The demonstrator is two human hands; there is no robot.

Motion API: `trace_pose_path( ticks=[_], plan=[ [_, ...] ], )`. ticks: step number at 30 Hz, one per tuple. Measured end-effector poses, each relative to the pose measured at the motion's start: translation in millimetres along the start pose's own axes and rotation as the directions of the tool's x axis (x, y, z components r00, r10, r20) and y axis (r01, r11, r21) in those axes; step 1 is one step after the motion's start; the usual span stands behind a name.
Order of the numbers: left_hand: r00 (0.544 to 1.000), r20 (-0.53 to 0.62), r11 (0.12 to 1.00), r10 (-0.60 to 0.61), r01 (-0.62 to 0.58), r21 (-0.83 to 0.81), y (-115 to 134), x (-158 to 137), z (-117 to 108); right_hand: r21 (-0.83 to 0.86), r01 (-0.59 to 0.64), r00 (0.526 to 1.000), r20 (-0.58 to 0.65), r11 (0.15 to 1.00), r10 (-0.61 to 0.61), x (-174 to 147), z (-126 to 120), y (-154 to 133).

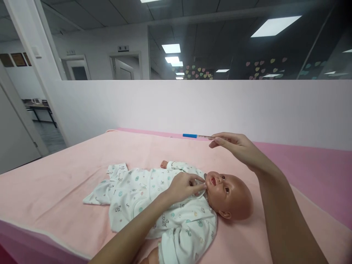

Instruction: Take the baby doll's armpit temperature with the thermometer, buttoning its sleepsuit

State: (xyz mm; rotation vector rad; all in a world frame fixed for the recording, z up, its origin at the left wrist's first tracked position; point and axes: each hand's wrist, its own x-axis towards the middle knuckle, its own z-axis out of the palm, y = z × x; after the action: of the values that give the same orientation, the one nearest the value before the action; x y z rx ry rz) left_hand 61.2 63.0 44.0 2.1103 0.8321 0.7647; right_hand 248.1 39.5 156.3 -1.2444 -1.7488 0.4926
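A baby doll [231,198] lies on its back, its head to the right and its face up. It wears a white printed outfit [137,190] with coloured dots and small figures. My left hand [183,187] rests on the doll's upper chest, thumb and fingers curled at the collar just under the chin. What lies between those fingertips is partly hidden. Above the doll's head, my right hand [231,143] pinches the end of a thin glass thermometer [202,136]. The thermometer is held nearly level, its blue end [189,135] pointing left, apart from the doll.
A pink sheet [68,187] with some creases covers the padded surface under the doll. Beyond it stands a white half wall [170,106] with a glass window [247,47] above. At far left, a doorway shows a table [38,106].
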Motion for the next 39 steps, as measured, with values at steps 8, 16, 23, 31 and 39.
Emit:
trace_pose_path(
  ticks=[8,16,23,31,39],
  plan=[
    [1.000,-0.010,0.985,0.029,-0.027,0.168,-2,3,1,0.044,0.080,0.996,-0.030,0.996,-0.078,-3,11,-12],
    [0.998,-0.029,0.975,0.053,-0.046,0.218,0,2,-1,-0.069,0.218,0.959,-0.170,0.974,-0.226,-39,11,-44],
    [0.999,-0.027,1.000,0.025,-0.025,0.017,-5,4,-6,-0.359,0.003,0.999,-0.049,0.933,-0.022,-168,22,20],
    [0.985,-0.169,0.984,0.037,-0.065,-0.163,-13,9,-8,-0.657,-0.191,0.967,-0.256,0.729,0.022,-259,46,105],
    [0.995,0.007,0.866,-0.100,0.091,-0.491,-18,10,-18,-0.604,-0.182,0.933,-0.355,0.776,-0.057,-216,60,35]
  ],
)
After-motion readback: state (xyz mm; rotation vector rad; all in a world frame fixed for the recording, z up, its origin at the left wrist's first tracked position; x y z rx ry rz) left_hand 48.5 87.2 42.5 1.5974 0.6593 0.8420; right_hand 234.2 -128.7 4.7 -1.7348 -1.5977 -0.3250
